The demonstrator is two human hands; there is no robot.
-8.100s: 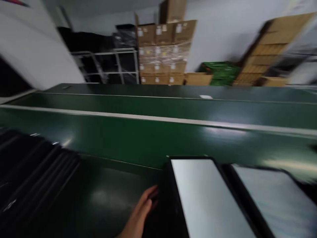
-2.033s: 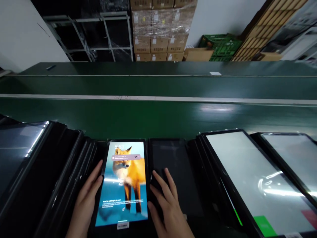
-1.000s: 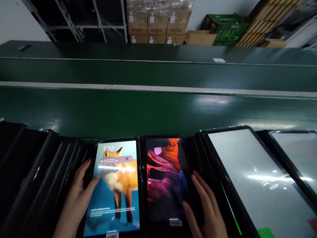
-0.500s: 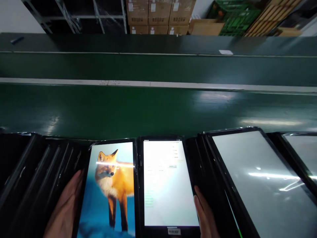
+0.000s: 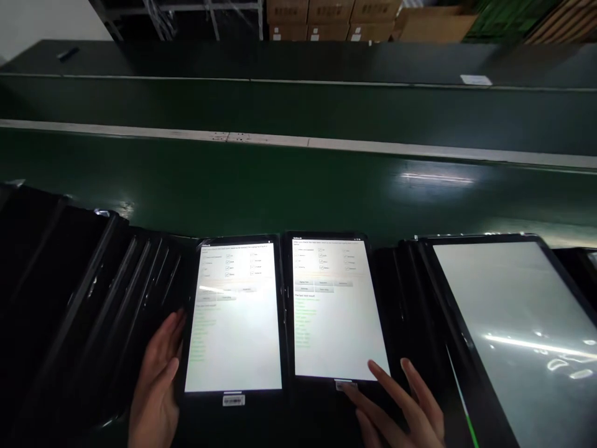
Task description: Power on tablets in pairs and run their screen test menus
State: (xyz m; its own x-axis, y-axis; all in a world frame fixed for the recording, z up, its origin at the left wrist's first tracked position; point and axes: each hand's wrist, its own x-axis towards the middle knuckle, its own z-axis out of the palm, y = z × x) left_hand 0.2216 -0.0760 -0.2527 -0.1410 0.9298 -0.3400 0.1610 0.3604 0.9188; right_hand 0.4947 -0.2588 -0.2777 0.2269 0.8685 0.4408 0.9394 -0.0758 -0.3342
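Note:
Two black-framed tablets lie side by side with lit white screens of check boxes, buttons and green text. My left hand [image 5: 156,386] is beside the left tablet [image 5: 236,348], its fingers outstretched against the left edge and the thumb apart from them. Over the lower right corner of the right tablet [image 5: 333,336], my right hand [image 5: 401,404] is open with its fingers spread. One fingertip is at the bottom of that screen, another by a barcode label [image 5: 346,386] on the lower bezel. A second barcode label [image 5: 234,400] shows on the left tablet.
Several dark tablets [image 5: 107,298] lean in an overlapping row at left. At right lies a larger tablet with a pale grey screen [image 5: 508,311], another beyond it. Behind runs a green bench [image 5: 261,180] with a white strip [image 5: 364,145]. Cardboard boxes [image 5: 331,12] stand at the back.
The fox picture on the left tablet has given way to a white test page. My right hand has moved from the right tablet's side onto its lower corner, fingers spreading. The view has shifted.

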